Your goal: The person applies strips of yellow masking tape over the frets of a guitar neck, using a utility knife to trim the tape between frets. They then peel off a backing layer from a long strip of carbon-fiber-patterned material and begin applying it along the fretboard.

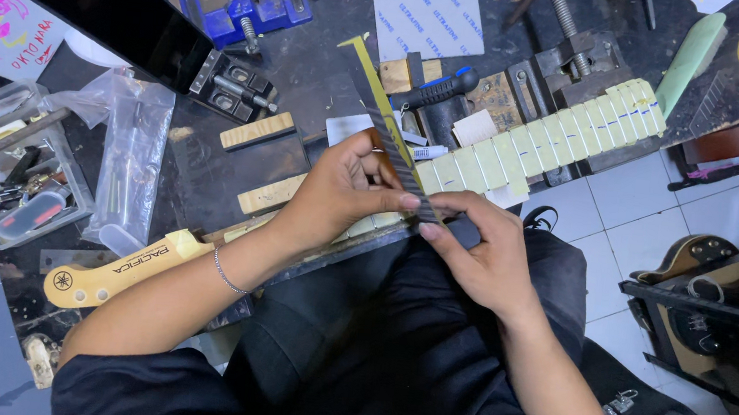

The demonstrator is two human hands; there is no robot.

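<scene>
Held at mid-frame: a dark file (pixel 402 161) pinched by both hands, left hand (pixel 339 191) fingers curled round it, right hand (pixel 483 256) fingers closed narrow on its lower end. Judged mid-filing over the taped guitar neck (pixel 540 148) on the table (pixel 310 73). Called for next: a steady, level stroke. At left, a clear box (pixel 19 189) holding small tools.
</scene>
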